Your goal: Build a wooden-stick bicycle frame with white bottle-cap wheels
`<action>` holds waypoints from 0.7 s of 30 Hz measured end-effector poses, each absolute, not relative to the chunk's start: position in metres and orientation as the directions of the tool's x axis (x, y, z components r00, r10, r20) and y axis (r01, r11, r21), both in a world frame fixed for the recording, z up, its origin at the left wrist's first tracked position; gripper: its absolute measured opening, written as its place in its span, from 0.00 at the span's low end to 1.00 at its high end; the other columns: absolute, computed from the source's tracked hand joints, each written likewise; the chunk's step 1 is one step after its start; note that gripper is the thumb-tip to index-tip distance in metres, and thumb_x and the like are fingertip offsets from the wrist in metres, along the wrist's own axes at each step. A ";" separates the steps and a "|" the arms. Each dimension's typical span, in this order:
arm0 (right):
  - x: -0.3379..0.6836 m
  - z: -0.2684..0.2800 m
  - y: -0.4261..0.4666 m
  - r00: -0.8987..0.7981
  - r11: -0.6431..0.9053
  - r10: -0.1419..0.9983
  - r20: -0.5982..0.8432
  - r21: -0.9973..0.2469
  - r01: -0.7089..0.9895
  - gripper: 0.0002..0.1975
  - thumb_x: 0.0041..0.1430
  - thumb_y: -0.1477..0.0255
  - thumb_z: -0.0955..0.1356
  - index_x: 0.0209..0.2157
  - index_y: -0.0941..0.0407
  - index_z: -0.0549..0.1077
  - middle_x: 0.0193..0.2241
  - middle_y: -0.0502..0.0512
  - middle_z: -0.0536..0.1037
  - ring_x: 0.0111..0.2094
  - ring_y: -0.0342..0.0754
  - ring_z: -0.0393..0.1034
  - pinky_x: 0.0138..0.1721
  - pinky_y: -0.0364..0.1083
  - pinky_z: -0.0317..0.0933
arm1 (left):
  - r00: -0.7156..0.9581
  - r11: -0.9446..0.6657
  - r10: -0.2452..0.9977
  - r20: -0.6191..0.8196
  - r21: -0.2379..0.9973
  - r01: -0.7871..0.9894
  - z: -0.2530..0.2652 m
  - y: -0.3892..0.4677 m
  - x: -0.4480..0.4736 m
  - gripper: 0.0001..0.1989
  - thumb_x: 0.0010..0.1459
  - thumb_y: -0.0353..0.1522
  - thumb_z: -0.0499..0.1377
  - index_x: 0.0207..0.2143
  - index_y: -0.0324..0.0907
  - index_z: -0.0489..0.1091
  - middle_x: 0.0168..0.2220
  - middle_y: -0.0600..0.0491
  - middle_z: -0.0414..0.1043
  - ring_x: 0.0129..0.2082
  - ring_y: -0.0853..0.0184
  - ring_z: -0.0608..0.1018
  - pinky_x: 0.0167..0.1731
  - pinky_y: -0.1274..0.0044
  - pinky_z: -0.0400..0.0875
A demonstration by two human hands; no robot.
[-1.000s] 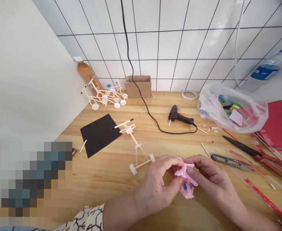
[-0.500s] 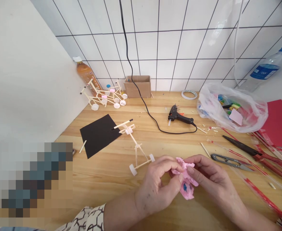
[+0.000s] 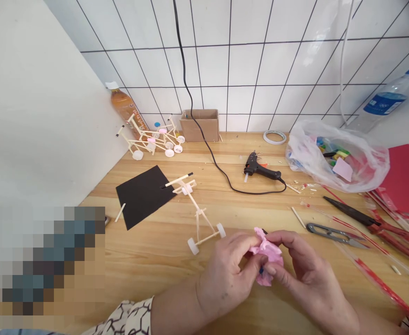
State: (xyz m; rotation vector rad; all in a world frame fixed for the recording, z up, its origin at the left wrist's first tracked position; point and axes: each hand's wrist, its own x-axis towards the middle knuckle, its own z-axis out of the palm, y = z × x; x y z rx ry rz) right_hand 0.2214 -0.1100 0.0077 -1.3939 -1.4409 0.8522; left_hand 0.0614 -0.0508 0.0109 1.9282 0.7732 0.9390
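Note:
A crumpled pink piece of soft clay (image 3: 267, 251), with a small dark blue spot low on it, is pinched between both hands over the front of the table. My left hand (image 3: 230, 267) grips it from the left with thumb and forefinger. From the other side, my right hand (image 3: 307, 272) presses thumb and fingertips on its edge. A small dark bit shows behind its top; I cannot make out what it is. Just left of my hands stands a tricycle-like model of thin wooden sticks (image 3: 199, 211) with white wheels.
Beyond lie a black card (image 3: 143, 200) and a hot glue gun (image 3: 262, 171) with its cord. More stick models (image 3: 152, 139) stand by an orange drink bottle (image 3: 124, 104). Thread snips (image 3: 335, 234), scissors (image 3: 375, 221) and a plastic bag (image 3: 361, 160) of colourful pieces are on the right.
Both hands have turned and folded the pink piece, whose lower flap is now smaller and partly covered by the thumbs. The things on the table have stayed put.

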 end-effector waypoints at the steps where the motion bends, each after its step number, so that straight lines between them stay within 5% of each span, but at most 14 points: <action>1: 0.221 0.007 -0.110 0.076 0.109 0.986 0.146 -0.928 0.358 0.13 0.54 0.71 0.69 0.42 0.51 0.69 0.36 0.52 0.78 0.36 0.45 0.74 0.36 0.41 0.69 | 0.532 -0.474 0.784 0.320 0.862 0.180 0.010 -0.051 0.061 0.06 0.54 0.24 0.57 0.35 0.38 0.70 0.33 0.51 0.76 0.31 0.68 0.76 0.34 0.77 0.69; 12: 0.216 0.021 -0.105 0.026 -0.193 0.981 -0.191 -0.972 0.136 0.08 0.57 0.66 0.66 0.37 0.54 0.67 0.27 0.52 0.76 0.26 0.45 0.73 0.27 0.43 0.68 | 0.493 -0.377 0.848 0.196 0.876 0.300 0.018 -0.052 0.065 0.07 0.46 0.21 0.54 0.23 0.40 0.63 0.23 0.56 0.71 0.22 0.73 0.71 0.25 0.82 0.66; 21: 0.229 0.016 -0.102 0.131 -0.255 0.959 -0.251 -0.967 0.012 0.13 0.53 0.63 0.69 0.38 0.55 0.67 0.26 0.50 0.74 0.21 0.42 0.67 0.22 0.41 0.62 | 0.521 -0.110 0.854 0.010 0.981 0.161 0.027 -0.046 0.062 0.03 0.52 0.26 0.57 0.31 0.38 0.69 0.29 0.53 0.73 0.29 0.70 0.73 0.31 0.80 0.68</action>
